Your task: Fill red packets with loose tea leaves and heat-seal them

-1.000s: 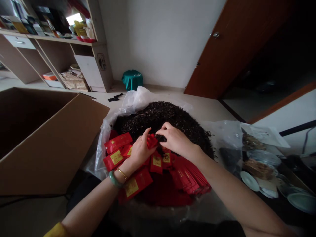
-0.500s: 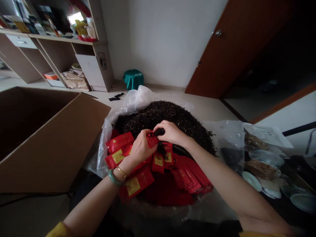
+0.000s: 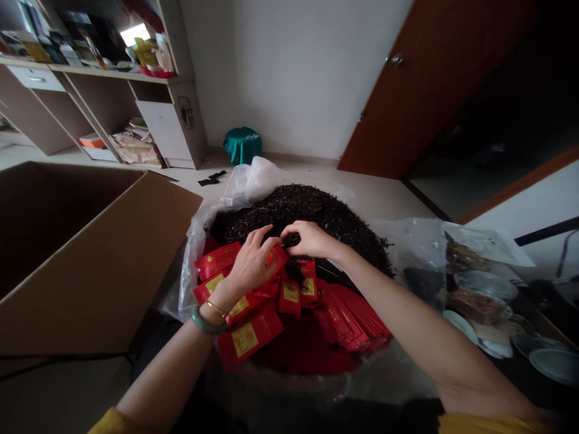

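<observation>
A small red packet is under the curved fingers of my left hand, its thumb side partly hidden. My right hand pinches a clump of dark dried tea leaves at the packet's upper edge. Below the hands, more leaves lie on red packets with gold labels. Behind them rises a large heap of dark tea leaves in a clear plastic bag. A fanned stack of red packets lies under my right forearm.
An open cardboard box stands close on the left. Plates and bowls sit at the right. A teal cloth-covered object is by the wall, near a shelf unit and a brown door.
My left hand has shifted slightly left and its fingers have lifted and spread over the packet. My right hand stays almost in place with the leaves.
</observation>
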Motion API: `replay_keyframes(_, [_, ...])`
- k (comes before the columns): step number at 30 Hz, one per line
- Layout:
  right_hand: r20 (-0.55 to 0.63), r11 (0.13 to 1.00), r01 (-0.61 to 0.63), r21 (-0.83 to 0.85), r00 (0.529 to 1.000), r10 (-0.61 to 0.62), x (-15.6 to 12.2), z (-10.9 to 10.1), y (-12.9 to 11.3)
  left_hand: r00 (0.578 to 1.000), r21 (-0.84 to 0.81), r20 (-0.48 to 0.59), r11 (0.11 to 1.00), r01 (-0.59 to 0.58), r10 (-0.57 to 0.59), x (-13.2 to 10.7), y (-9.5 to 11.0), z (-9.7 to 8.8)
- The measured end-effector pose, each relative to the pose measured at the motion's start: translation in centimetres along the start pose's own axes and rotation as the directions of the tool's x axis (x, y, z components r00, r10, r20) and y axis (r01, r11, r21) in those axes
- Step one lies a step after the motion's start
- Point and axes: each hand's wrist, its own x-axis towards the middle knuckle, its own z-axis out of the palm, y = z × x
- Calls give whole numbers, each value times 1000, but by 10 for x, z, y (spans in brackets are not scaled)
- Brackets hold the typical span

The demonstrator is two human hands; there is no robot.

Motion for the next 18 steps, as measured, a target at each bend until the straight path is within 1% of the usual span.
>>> replay_keyframes(5, [25,995,0,-95,1000,3,1,-2,-4,999,64,43,997,-31,28,0,-4,-1])
replay_keyframes(10, [42,987,12,-158,999,-5,2,-1,-4,997,80,13,994,-72,71,1,-4,-3])
replay_keyframes(13, [57,981,21,-192,998,-11,1,0,-5,995,88,32,992,-93,90,1,-3,-5])
replay_keyframes(15, [79,976,28,-214,997,-11,0,-1,-9,995,85,41,992,-91,88,2,-3,-8])
replay_keyframes(18, [110,957,16,-290,994,17,-5,-5,-23,999,68,17,996,-52,51,3,-4,-10])
